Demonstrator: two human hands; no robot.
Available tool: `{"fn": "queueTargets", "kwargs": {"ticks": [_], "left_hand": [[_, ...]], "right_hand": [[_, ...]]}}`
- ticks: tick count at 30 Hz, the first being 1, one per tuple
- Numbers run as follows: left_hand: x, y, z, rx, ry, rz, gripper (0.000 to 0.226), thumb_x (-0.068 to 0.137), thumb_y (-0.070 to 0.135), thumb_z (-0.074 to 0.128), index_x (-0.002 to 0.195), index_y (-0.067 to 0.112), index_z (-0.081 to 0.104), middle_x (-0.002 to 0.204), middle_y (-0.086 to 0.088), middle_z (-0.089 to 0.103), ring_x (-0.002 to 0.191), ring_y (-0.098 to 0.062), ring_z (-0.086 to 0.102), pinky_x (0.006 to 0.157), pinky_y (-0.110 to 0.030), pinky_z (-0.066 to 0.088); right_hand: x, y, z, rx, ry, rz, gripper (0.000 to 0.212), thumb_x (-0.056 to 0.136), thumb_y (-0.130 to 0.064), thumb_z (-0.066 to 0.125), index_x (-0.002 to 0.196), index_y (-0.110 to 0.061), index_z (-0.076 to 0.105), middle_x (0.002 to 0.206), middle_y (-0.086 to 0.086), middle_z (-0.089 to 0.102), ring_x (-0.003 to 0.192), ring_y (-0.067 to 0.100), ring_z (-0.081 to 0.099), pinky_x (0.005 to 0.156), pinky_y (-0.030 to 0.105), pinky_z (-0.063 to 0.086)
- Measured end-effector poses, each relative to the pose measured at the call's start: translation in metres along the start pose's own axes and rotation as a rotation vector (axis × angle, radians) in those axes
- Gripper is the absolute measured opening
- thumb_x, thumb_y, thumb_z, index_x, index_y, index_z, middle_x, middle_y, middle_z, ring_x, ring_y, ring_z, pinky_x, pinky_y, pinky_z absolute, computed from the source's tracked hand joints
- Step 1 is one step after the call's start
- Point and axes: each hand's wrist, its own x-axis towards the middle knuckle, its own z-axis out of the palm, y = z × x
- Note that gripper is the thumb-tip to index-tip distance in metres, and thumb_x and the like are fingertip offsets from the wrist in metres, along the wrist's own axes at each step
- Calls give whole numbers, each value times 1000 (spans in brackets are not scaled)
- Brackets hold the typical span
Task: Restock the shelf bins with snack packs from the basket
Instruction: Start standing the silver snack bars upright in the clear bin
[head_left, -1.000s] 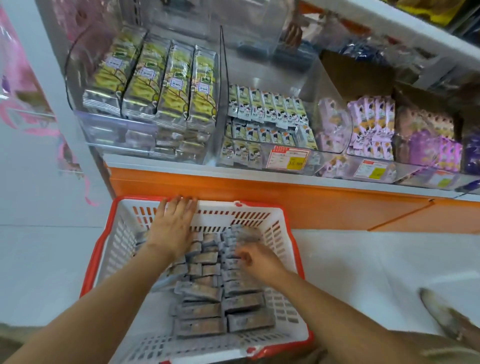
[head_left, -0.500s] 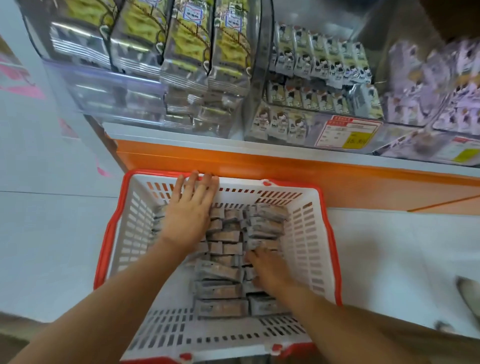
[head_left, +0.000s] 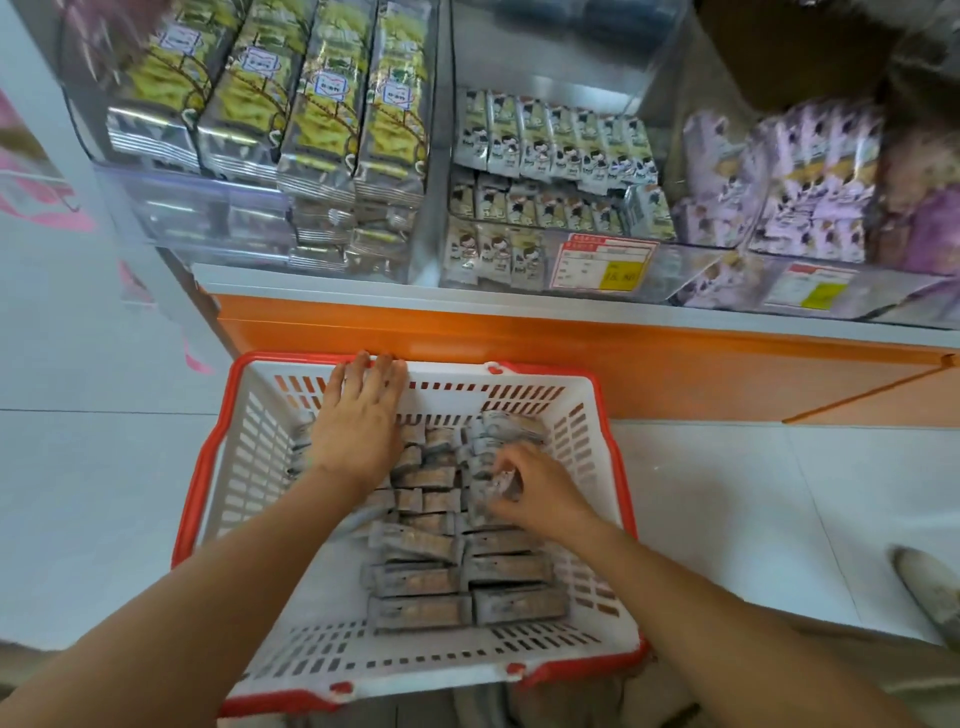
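The left hand (head_left: 358, 421) lies flat in the upper left of the white, red-rimmed basket (head_left: 415, 660). Its fingers are straight and close together, the tips reach the far rim, and the palm covers the grey snack packs (head_left: 415, 577) below it. The right hand (head_left: 540, 488) sits right of centre with its fingers curled, pinching one small grey pack (head_left: 498, 486) at the top of the heap. The packs lie flat in rough columns on the basket floor, well over a dozen; the hands hide the exact count. Above the orange shelf base (head_left: 571, 364), three clear bins run across the top of the frame. The left bin (head_left: 208, 218) shows four long yellow-green packs (head_left: 322, 104) side by side on top, the middle bin (head_left: 670, 270) rows of small cartoon-printed packs (head_left: 550, 150), and the right bin (head_left: 893, 306) purple packs (head_left: 810, 182). Two price labels (head_left: 602, 262) are stuck on the bin fronts.
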Motion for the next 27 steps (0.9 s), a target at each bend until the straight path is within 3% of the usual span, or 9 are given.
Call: {"fn": "queueTargets", "kwargs": {"ticks": [2, 4, 8, 11, 13, 18, 21, 23, 27], "left_hand": [[-3, 10, -9, -61, -23, -19, 69, 101, 41, 39, 157, 23, 4, 164, -9, 2, 150, -31, 0, 121, -45, 2], [-9, 23, -21, -223, -52, -39, 62, 102, 40, 39, 156, 25, 14, 159, -11, 22, 145, -31, 20, 117, -44, 19], [-21, 54, -43, -1010, -185, -251, 49, 104, 44, 36, 146, 20, 39, 130, -14, 60, 112, -32, 59, 94, -41, 48], [-26, 74, -69, -1498, -154, -415, 32, 103, 34, 44, 127, 15, 49, 105, -14, 65, 83, -26, 62, 69, -33, 49], [-28, 81, -85, -1612, -46, -488, 23, 101, 28, 53, 117, 12, 52, 103, -16, 66, 79, -25, 64, 67, -34, 50], [-35, 93, -118, -1573, 162, -494, 33, 95, 20, 62, 122, 4, 51, 96, -15, 67, 68, -18, 63, 60, -27, 48], [-40, 103, -134, -1538, 238, -459, 34, 94, 20, 63, 122, 4, 52, 98, -16, 68, 66, -17, 63, 59, -25, 48], [-43, 111, -145, -1379, 310, -408, 36, 95, 29, 62, 124, 9, 52, 103, -12, 69, 74, -18, 66, 65, -28, 51], [-42, 117, -158, -845, 566, -253, 40, 100, 39, 49, 131, 15, 48, 114, -3, 60, 99, -19, 59, 86, -40, 50]], "right_hand": [[-4, -6, -15, 134, 103, -36, 24, 79, -16, 69, 96, -22, 54, 104, -6, 51, 93, 11, 52, 77, 24, 43], [-9, -13, -29, 241, 205, -75, 25, 77, -11, 68, 97, -20, 56, 102, -5, 54, 97, 10, 53, 81, 26, 47], [-23, -32, -58, 377, 364, -131, 28, 79, -10, 71, 98, -22, 55, 102, -7, 58, 100, 4, 56, 85, 16, 45], [-32, -42, -77, 407, 423, -230, 27, 79, -8, 72, 97, -20, 56, 103, -5, 60, 100, 4, 57, 86, 18, 45], [-37, -46, -90, 381, 402, -283, 29, 79, -10, 72, 100, -21, 55, 105, -5, 60, 100, 6, 57, 86, 22, 47], [-53, -55, -120, 358, 349, -422, 30, 82, -15, 76, 107, -15, 60, 95, -12, 57, 87, -4, 52, 77, 17, 44], [-58, -53, -134, 299, 377, -457, 24, 82, -18, 75, 103, -19, 64, 89, -15, 57, 80, 1, 52, 71, 21, 44], [-60, -51, -144, 255, 426, -493, 20, 83, -18, 73, 101, -22, 66, 89, -11, 58, 78, 7, 53, 67, 26, 47], [-61, -51, -170, 217, 582, -550, 17, 84, -23, 70, 101, -24, 69, 94, -10, 63, 82, 6, 58, 67, 27, 52]]}}
